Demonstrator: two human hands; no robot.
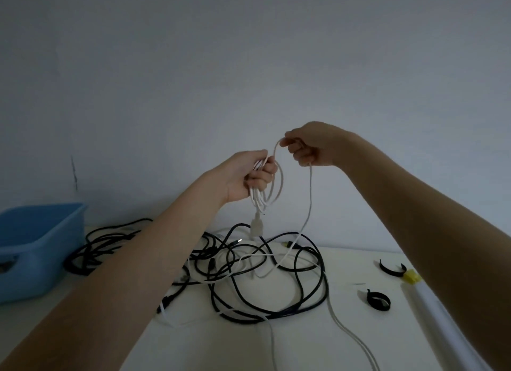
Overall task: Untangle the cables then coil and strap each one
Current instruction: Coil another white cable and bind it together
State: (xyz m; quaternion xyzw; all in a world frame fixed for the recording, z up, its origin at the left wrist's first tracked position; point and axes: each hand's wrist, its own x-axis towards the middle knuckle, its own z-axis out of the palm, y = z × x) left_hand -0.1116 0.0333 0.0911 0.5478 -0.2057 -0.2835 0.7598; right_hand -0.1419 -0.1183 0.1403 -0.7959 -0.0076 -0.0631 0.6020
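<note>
White thin cable point(309, 205) held up above tabletop point(318, 343): left hand point(249, 177) grips bundle of its hanging loops, plug end dangling below fist; right hand point(309, 146) pinches next loop just beside. Free strand drops from right hand into tangle of black cables point(276, 287) on white tabletop, weaving among them. Blue plastic bin point(36, 246) at left edge, near black cables. Two black straps point(378, 300) lie right of tangle, apart from it. Yellow small object point(412, 276) beside right forearm, partly hidden.
</note>
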